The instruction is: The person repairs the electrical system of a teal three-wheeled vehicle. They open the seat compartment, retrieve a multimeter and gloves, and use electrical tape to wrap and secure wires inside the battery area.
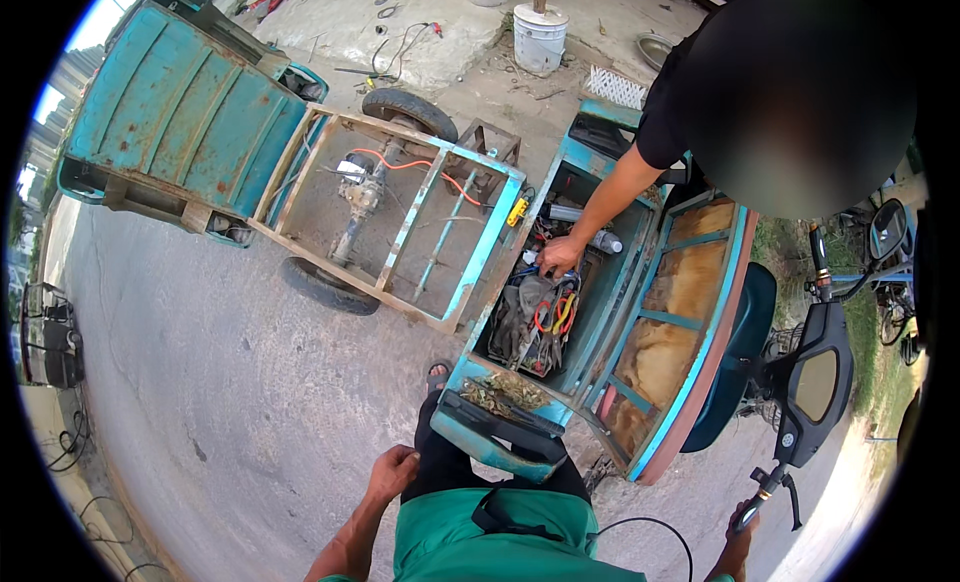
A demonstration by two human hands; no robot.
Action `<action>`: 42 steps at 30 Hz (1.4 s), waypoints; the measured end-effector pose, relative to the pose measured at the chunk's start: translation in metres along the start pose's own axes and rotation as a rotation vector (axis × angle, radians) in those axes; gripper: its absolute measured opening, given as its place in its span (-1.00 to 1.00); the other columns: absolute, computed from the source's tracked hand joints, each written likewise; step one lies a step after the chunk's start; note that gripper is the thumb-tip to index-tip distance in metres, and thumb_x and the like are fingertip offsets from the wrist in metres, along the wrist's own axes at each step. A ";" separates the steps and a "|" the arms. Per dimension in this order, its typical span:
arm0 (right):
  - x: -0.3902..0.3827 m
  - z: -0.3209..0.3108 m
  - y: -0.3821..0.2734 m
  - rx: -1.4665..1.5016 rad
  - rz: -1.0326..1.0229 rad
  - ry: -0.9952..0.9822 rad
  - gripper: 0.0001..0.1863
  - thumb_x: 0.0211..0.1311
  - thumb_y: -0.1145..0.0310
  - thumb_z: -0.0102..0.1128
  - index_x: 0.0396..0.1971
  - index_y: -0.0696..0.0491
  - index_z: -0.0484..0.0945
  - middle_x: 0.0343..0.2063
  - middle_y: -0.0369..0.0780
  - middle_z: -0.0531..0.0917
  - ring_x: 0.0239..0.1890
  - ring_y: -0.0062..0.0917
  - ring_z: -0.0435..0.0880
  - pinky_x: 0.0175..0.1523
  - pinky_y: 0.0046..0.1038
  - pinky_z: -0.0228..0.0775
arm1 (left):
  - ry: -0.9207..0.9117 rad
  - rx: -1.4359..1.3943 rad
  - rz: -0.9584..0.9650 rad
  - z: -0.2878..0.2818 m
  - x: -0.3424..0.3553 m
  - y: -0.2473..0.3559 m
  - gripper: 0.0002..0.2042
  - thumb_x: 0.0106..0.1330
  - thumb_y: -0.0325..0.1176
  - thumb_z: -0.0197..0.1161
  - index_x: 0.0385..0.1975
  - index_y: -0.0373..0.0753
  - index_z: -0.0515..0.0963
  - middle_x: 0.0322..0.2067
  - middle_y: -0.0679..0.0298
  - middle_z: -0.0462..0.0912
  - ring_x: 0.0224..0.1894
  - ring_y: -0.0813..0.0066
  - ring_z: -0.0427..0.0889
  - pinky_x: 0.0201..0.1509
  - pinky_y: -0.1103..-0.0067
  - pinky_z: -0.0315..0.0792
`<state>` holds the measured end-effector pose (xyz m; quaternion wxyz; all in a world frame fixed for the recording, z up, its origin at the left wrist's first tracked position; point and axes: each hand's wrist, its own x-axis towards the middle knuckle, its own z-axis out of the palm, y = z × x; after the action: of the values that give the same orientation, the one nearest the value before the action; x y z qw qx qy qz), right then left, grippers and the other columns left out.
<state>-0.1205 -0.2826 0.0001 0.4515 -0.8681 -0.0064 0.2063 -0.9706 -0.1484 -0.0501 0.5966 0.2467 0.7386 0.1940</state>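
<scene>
Turquoise paint, worn and rusty in places, covers the open box [630, 292] in the middle of the head view. On the near side of the box, the person's left hand [395, 470] hangs by the hip, its fingers curled; whether anything sits inside that curl I cannot tell. Off to the right of the box, at its near end, the right hand [740, 522] wraps around the handlebar grip [754, 504] of a dark scooter [815, 382] (part of this hand lies hidden behind the grip). The scooter stands just beyond the raised lid [670, 327], which leans out from the box's right side and shows brown, stained padding between turquoise bars.

Inside the box, a co-worker's hand [560, 256] reaches down among a jumble of tools and cables [530, 322], near a clear bottle [606, 242]. Dry leaves [500, 392] cover the ledge at the box's near end. To its left lies a metal frame [409, 222] with a tyre [410, 110] at its far side, and past that a turquoise cab [190, 112]. A white bucket [540, 42] stands beyond the box's far end.
</scene>
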 end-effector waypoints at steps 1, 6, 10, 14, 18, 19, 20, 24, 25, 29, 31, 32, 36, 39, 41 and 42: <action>-0.019 -0.007 0.007 -0.002 0.046 0.004 -0.82 0.30 0.13 0.14 -0.45 -0.15 0.48 -0.56 -0.44 0.49 -0.59 -0.73 0.45 -0.58 -0.75 0.14 | -0.037 0.034 0.013 -0.010 0.020 0.000 -0.76 0.39 -0.25 0.21 -0.22 -0.34 0.60 -0.49 0.31 0.63 -0.49 0.59 0.56 -0.39 0.59 0.47; -0.140 -0.080 0.061 -0.046 0.431 0.014 -0.74 0.28 0.17 0.08 -0.63 -0.28 0.34 -0.68 -0.59 0.39 -0.62 -0.81 0.40 -0.57 -0.71 0.06 | -0.162 0.173 0.206 -0.041 0.105 0.082 -0.80 0.39 -0.33 0.19 -0.20 -0.35 0.60 -0.43 0.26 0.68 -0.46 0.56 0.59 -0.35 0.56 0.50; -0.224 -0.097 0.143 -0.132 0.579 0.120 -0.91 0.27 0.23 0.15 -0.42 -0.16 0.49 -0.60 -0.46 0.53 -0.60 -0.71 0.51 -0.59 -0.63 0.21 | -0.222 0.276 0.389 -0.030 0.145 0.169 -0.80 0.37 -0.34 0.22 -0.16 -0.35 0.59 -0.39 0.23 0.67 -0.38 0.55 0.61 -0.27 0.55 0.51; -0.224 -0.212 0.219 -0.958 -0.236 -0.513 -0.66 0.21 0.21 0.29 -0.01 -0.08 0.60 -0.12 -0.06 0.69 -0.12 -0.17 0.65 -0.02 -0.20 0.56 | -0.302 0.177 0.507 0.015 0.170 0.220 -0.82 0.39 -0.36 0.23 -0.14 -0.32 0.59 -0.39 0.29 0.65 -0.38 0.61 0.58 -0.30 0.59 0.50; -0.274 -0.119 0.261 -0.316 0.599 -0.245 -0.86 0.30 0.28 0.14 -0.22 -0.02 0.57 -0.40 -0.21 0.66 -0.41 -0.43 0.63 -0.38 -0.41 0.40 | -0.357 0.183 0.433 0.076 0.133 0.262 -0.84 0.41 -0.38 0.23 -0.15 -0.32 0.59 -0.38 0.31 0.64 -0.38 0.62 0.55 -0.31 0.60 0.46; -0.302 -0.069 0.229 -0.380 0.621 -0.218 -0.92 0.28 0.30 0.17 -0.31 -0.05 0.56 -0.51 -0.32 0.64 -0.55 -0.58 0.62 -0.56 -0.54 0.34 | -0.419 0.209 0.475 0.083 0.143 0.247 -0.82 0.42 -0.35 0.23 -0.13 -0.33 0.58 -0.38 0.33 0.63 -0.41 0.62 0.54 -0.33 0.60 0.46; -0.294 -0.067 0.231 -0.410 0.572 -0.218 -0.90 0.27 0.31 0.18 -0.28 -0.02 0.57 -0.49 -0.30 0.66 -0.54 -0.56 0.63 -0.54 -0.52 0.36 | -0.441 0.172 0.419 0.086 0.148 0.237 -0.81 0.42 -0.34 0.24 -0.12 -0.33 0.57 -0.39 0.33 0.63 -0.42 0.62 0.54 -0.34 0.60 0.46; -0.254 -0.089 0.330 -0.573 -0.087 -0.553 -0.79 0.25 0.36 0.21 -0.17 0.11 0.59 -0.42 -0.19 0.72 -0.49 -0.48 0.70 -0.46 -0.47 0.47 | -0.427 0.144 0.195 0.103 0.158 0.218 -0.79 0.38 -0.30 0.27 -0.12 -0.29 0.57 -0.38 0.33 0.63 -0.44 0.62 0.57 -0.37 0.58 0.46; -0.257 -0.071 0.335 -0.553 -0.105 -0.578 -0.79 0.25 0.36 0.21 -0.16 0.11 0.59 -0.42 -0.19 0.72 -0.48 -0.49 0.71 -0.45 -0.48 0.48 | -0.382 0.166 0.168 0.110 0.156 0.219 -0.77 0.37 -0.28 0.28 -0.13 -0.29 0.57 -0.39 0.34 0.63 -0.45 0.60 0.58 -0.36 0.58 0.47; -0.265 -0.023 0.328 -0.438 -0.110 -0.624 -0.77 0.21 0.39 0.20 -0.17 0.14 0.60 -0.42 -0.20 0.72 -0.47 -0.50 0.71 -0.43 -0.50 0.48 | -0.296 0.145 0.085 0.140 0.181 0.211 -0.74 0.34 -0.21 0.30 -0.14 -0.24 0.58 -0.38 0.36 0.63 -0.45 0.56 0.61 -0.38 0.56 0.50; -0.286 0.012 0.272 -0.312 0.056 -0.531 -0.77 0.23 0.38 0.21 -0.16 0.15 0.59 -0.41 -0.22 0.70 -0.44 -0.54 0.69 -0.37 -0.52 0.46 | -0.272 0.234 0.078 0.158 0.189 0.211 -0.77 0.35 -0.21 0.29 -0.13 -0.19 0.59 -0.37 0.37 0.64 -0.45 0.59 0.61 -0.40 0.55 0.52; -0.298 0.038 0.214 -0.213 0.151 -0.467 -0.77 0.25 0.38 0.21 -0.15 0.16 0.59 -0.41 -0.24 0.70 -0.42 -0.55 0.67 -0.34 -0.53 0.45 | -0.259 0.269 0.069 0.164 0.194 0.211 -0.78 0.36 -0.20 0.28 -0.13 -0.16 0.59 -0.36 0.38 0.65 -0.45 0.60 0.61 -0.40 0.54 0.53; -0.334 0.132 0.008 0.037 0.011 -0.309 -0.77 0.30 0.37 0.22 -0.13 0.18 0.58 -0.40 -0.29 0.66 -0.34 -0.62 0.62 -0.23 -0.57 0.41 | -0.259 0.287 0.033 0.182 0.239 0.201 -0.76 0.36 -0.20 0.29 -0.10 -0.18 0.57 -0.33 0.37 0.64 -0.47 0.60 0.61 -0.42 0.57 0.52; -0.345 0.188 -0.091 -0.015 -0.382 -0.262 -0.76 0.35 0.39 0.17 -0.08 0.21 0.54 -0.25 -0.23 0.62 -0.20 -0.55 0.57 -0.03 -0.51 0.37 | -0.239 0.345 0.052 0.206 0.277 0.196 -0.74 0.34 -0.23 0.30 -0.09 -0.22 0.55 -0.33 0.34 0.64 -0.50 0.55 0.60 -0.44 0.55 0.51; -0.349 0.225 -0.142 -0.152 -0.626 -0.304 -0.69 0.30 0.38 0.19 -0.03 0.22 0.52 -0.11 -0.12 0.58 -0.07 -0.42 0.55 0.10 -0.40 0.35 | -0.215 0.410 0.077 0.217 0.308 0.187 -0.69 0.31 -0.25 0.32 -0.04 -0.26 0.53 -0.32 0.29 0.66 -0.49 0.46 0.61 -0.43 0.50 0.52; -0.346 0.250 -0.162 -0.275 -0.777 -0.361 -0.65 0.26 0.38 0.21 0.00 0.22 0.51 -0.04 -0.04 0.55 0.01 -0.32 0.56 0.16 -0.32 0.35 | -0.185 0.430 0.161 0.211 0.336 0.170 -0.65 0.28 -0.23 0.33 -0.01 -0.25 0.53 -0.29 0.22 0.66 -0.39 0.31 0.64 -0.30 0.42 0.54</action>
<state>-0.4998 -0.0595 0.1229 0.3675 -0.8035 -0.4377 0.1667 -0.7975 0.1870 -0.2606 0.5780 0.4429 0.6831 0.0557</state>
